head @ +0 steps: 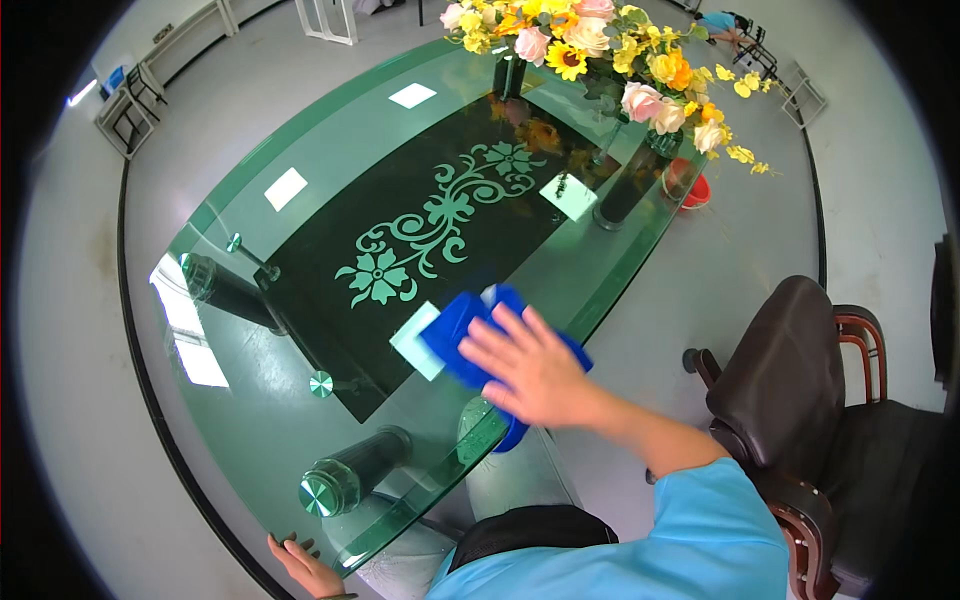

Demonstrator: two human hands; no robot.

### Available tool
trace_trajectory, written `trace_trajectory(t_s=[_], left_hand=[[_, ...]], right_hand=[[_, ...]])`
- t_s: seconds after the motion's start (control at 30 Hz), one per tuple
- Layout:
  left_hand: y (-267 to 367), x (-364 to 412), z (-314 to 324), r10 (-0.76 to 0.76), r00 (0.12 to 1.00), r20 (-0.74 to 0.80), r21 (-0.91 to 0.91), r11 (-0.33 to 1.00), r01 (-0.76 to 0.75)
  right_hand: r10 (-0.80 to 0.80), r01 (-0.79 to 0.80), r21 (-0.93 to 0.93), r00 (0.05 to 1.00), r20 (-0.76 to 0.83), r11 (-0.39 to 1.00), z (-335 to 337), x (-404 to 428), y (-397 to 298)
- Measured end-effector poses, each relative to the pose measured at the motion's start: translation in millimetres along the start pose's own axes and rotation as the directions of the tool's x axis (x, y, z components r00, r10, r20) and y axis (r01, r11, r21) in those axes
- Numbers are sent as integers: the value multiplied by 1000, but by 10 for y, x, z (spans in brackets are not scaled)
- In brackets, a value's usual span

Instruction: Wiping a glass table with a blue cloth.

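Observation:
My right hand [529, 371] lies spread on a blue cloth [455, 330], pressing it against the glass tabletop [300, 420] near its near edge. Part of the cloth hangs over that edge. At the lower left, my left hand [304, 566] is at the rim of the glass with its fingers apart and no object seen in it. Beneath the glass lies a dark panel with a pale green floral scroll pattern [448, 210]. The glass rests on dark cylindrical legs [360, 469] with metal discs.
A bouquet of yellow, orange and pink flowers [592, 45] stands at the table's far end. A red bucket [696, 191] is on the floor beyond the edge. A brown leather armchair [784, 375] stands at right. Another person [720, 24] crouches far off by a chair.

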State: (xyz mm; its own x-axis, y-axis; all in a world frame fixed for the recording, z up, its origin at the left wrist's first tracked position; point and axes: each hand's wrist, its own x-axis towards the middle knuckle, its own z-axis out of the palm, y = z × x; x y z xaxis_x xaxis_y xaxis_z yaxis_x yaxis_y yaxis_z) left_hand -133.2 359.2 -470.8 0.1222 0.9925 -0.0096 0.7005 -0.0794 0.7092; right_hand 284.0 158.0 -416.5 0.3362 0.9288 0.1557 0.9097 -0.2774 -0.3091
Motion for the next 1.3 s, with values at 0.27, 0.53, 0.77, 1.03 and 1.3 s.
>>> trace_trajectory(t_s=[0.27, 0.53, 0.77, 1.03, 1.3], left_hand=[[359, -102, 15, -35, 999, 27, -1, 999, 35], [404, -112, 46, -14, 1000, 17, -17, 1000, 14], [446, -100, 60, -20, 999, 43, -50, 999, 22], [320, -94, -12, -32, 999, 22, -59, 998, 33], [421, -95, 91, -34, 999, 28, -62, 997, 36]], right_hand=[[383, -430, -190, 892, -239, 882, -253, 411, 1264], [217, -251, -184, 958, -186, 950, 96, 957, 443], [-311, 306, 114, 950, 27, 945, 613, 411, -1632], [229, -241, -6, 927, -296, 970, 102, 296, -324], [663, -716, 297, 300, -686, 632, 62, -15, 1864]])
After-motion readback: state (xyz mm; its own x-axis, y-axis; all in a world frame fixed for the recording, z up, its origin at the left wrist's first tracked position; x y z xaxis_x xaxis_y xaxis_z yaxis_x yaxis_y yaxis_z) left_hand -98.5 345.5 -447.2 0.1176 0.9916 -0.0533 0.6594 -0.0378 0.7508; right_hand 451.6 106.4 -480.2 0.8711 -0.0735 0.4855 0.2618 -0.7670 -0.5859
